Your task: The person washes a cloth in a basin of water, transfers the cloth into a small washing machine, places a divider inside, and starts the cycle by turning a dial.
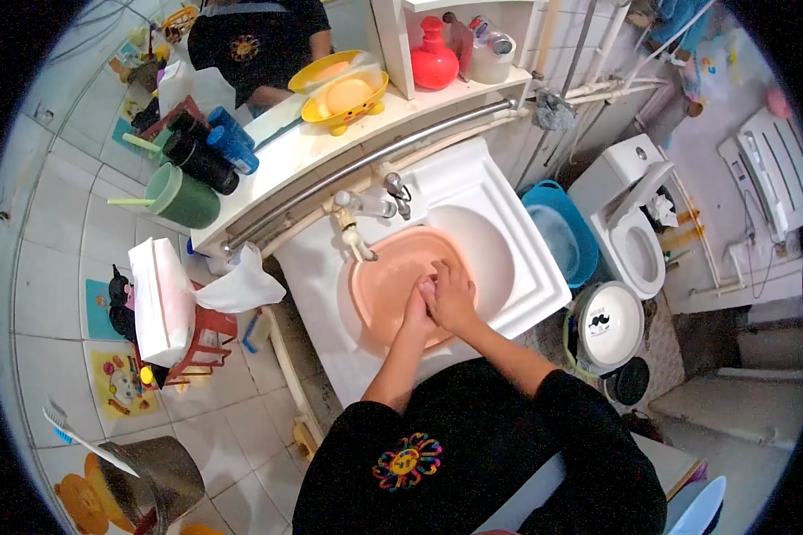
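Counted one pink basin [379,294], set in one white sink [535,285], open side up. Could make out no clear long axis in the near-round rim, partly hidden by the forearms. Held two hands over the near right part of the basin, the left hand [417,305] and the right hand [453,299] pressed together, fingers bent over one another and pointed away from the body. Could not tell of anything between the palms. Saw one white tap [355,242] at the basin's far left rim. Noted, right of the basin, one blue tub [586,241] and one toilet [635,203]; left of the basin, one tissue pack [161,303]; beyond the basin, one yellow dish [335,116], one red bottle [434,62] and one green cup [183,196].
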{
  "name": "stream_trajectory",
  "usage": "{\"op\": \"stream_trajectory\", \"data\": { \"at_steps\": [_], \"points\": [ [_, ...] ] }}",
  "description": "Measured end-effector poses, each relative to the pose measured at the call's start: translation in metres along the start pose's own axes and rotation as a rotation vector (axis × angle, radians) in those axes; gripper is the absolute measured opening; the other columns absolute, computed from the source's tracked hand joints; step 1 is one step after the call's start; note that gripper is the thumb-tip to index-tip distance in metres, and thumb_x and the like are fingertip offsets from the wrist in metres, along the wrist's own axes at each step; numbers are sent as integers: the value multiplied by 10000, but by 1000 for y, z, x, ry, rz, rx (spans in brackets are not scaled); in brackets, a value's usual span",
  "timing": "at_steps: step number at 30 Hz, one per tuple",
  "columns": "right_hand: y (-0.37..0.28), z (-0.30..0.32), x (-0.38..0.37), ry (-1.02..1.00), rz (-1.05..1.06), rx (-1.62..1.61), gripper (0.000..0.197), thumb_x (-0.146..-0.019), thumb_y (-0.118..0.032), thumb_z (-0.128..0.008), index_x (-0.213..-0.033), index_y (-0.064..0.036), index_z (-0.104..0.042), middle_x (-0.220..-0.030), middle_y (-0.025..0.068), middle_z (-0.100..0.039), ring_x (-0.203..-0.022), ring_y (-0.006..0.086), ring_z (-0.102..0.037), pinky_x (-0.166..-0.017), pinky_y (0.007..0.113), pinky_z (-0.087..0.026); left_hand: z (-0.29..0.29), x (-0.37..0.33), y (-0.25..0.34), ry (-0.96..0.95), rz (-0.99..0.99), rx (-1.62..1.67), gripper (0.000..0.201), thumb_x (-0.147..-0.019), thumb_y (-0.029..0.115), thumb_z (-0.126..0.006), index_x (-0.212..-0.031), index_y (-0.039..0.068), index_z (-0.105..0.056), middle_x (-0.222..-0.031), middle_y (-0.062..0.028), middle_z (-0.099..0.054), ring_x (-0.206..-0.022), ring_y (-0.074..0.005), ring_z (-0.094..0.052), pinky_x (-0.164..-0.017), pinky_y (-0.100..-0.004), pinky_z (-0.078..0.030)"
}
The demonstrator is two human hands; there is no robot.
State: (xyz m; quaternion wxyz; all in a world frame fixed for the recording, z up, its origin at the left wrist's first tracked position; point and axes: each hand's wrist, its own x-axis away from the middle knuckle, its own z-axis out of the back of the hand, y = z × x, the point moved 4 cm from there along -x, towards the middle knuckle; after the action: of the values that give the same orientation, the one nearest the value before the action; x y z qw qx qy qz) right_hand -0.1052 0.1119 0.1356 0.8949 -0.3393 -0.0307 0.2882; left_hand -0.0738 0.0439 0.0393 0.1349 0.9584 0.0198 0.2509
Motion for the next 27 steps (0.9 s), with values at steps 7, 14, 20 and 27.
{"op": "stream_trajectory", "data": {
  "at_steps": [7,14,20,27],
  "points": [
    [11,-12,-1,-174,-16,-377,407,-920,-311,-403,-1171,2,-469,-1125,242,-514,-1016,401,-498,-869,453,-400,-27,22,-1,275,-118,-155,414,-934,441,-355,-1100,85,-486,-1039,-70,-554,-935,-206,-555,-795,-342,-494],
    [7,-16,1,-314,-107,-466,383,-924,-274,-389,-1131,35,-481,-999,277,-581,-935,415,-553,-836,410,-424,-27,36,6,457,-170,-319,500,-926,493,-348,-1123,51,-477,-1033,-94,-551,-941,-222,-554,-800,-356,-489],
    [13,-26,8,-340,-169,-478,341,-893,-215,-407,-1065,55,-524,-1013,295,-562,-951,410,-547,-838,431,-423,-20,36,1,497,-171,-307,452,-929,455,-385,-1059,35,-491,-953,-78,-549,-885,-206,-548,-774,-332,-480],
    [2,-31,15,-380,-174,-468,352,-889,-197,-416,-1116,55,-509,-1069,294,-541,-985,400,-540,-873,421,-417,51,13,-5,313,-161,-148,376,-941,386,-401,-1018,34,-510,-905,-59,-550,-845,-188,-545,-746,-326,-476]
  ]
}}
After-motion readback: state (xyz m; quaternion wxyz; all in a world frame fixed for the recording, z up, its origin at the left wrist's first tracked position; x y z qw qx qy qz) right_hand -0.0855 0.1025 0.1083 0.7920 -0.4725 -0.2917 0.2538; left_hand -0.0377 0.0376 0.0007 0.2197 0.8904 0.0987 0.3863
